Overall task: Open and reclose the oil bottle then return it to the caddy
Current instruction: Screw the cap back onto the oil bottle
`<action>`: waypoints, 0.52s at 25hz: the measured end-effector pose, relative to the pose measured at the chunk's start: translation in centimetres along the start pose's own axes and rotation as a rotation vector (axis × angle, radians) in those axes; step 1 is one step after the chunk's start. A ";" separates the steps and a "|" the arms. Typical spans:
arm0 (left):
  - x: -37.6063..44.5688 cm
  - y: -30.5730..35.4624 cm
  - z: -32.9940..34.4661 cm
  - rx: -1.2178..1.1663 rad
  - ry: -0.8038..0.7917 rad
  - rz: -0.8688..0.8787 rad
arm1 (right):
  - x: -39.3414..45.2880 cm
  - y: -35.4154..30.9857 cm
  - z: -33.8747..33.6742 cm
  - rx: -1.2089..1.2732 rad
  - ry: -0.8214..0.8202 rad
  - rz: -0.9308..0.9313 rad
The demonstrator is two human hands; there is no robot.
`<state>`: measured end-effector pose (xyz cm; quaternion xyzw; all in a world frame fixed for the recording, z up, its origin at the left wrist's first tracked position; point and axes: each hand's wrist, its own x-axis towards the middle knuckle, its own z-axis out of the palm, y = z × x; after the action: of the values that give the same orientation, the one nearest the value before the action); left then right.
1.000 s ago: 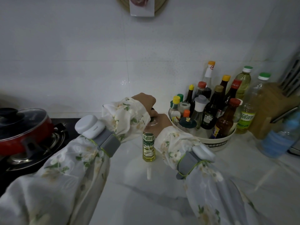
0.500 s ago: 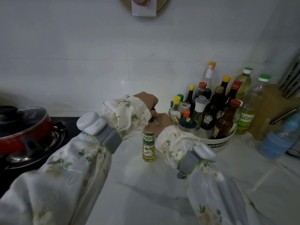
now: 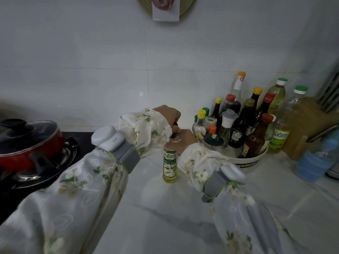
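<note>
A small olive oil bottle [image 3: 170,165] with a green and white label stands upright on the white counter, left of the caddy. My right hand [image 3: 185,140] wraps around its shoulder and neck. My left hand [image 3: 167,117] sits over the top, its fingers closed on the dark cap [image 3: 175,125]. Most of the cap and the neck are hidden by my hands. The round white caddy [image 3: 247,162] stands just to the right, packed with several sauce bottles.
A red pot with a glass lid [image 3: 27,142] sits on the black stove at the left. Two large oil bottles [image 3: 280,125], a wooden knife block [image 3: 308,125] and a blue-tinted water bottle [image 3: 315,162] stand right of the caddy. The tiled wall is close behind.
Both hands stay on the bottle and it has not moved from its spot. My left hand has shifted only slightly on the cap.
</note>
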<state>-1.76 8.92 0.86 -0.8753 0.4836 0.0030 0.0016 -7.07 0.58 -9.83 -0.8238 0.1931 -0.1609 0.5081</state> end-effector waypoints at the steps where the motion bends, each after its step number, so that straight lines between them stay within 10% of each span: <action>1: 0.0 0.0 0.1 -0.006 0.004 -0.006 | -0.2 -0.2 -0.1 -0.001 -0.013 -0.010; 13: -0.3 -0.4 1.6 -0.088 0.109 -0.057 | -1.9 2.0 1.8 0.253 0.165 0.091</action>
<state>-1.61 9.42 -0.70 -0.8868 0.4573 -0.0234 -0.0629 -8.20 2.06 -12.58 -0.7275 0.2496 -0.2280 0.5971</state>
